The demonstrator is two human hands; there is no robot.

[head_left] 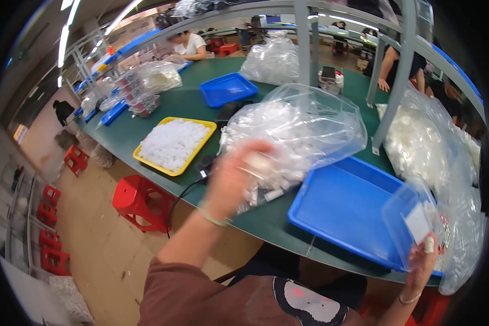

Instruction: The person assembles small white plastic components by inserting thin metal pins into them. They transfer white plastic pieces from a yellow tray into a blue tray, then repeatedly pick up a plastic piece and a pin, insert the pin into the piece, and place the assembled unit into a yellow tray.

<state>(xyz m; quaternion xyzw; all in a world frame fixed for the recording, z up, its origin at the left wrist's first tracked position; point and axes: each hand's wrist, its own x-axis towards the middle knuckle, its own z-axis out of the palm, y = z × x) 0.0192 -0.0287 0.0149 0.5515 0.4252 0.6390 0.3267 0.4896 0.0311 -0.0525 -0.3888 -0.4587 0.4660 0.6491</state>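
Observation:
My left hand [236, 171] is smeared by motion in front of a large clear plastic bag [331, 122] of small white parts. The blur hides whether its fingers hold anything. Some white cylindrical pieces [274, 194] show at the bag's near side, beside that hand. At the lower right, my right hand [422, 259] grips a clear plastic box [399, 217] by its near end. The box is tilted over the right end of a big blue tray [331, 217], and a white label [418, 223] shows on it.
A yellow tray [210, 130] heaped with white pieces stands left of the bag, near a black cable [187, 189]. Farther back lies a smaller blue tray [228, 91]. Grey frame posts [395, 100] rise from the green table [217, 68]. Filled bags [424, 130] crowd the right; people work beyond.

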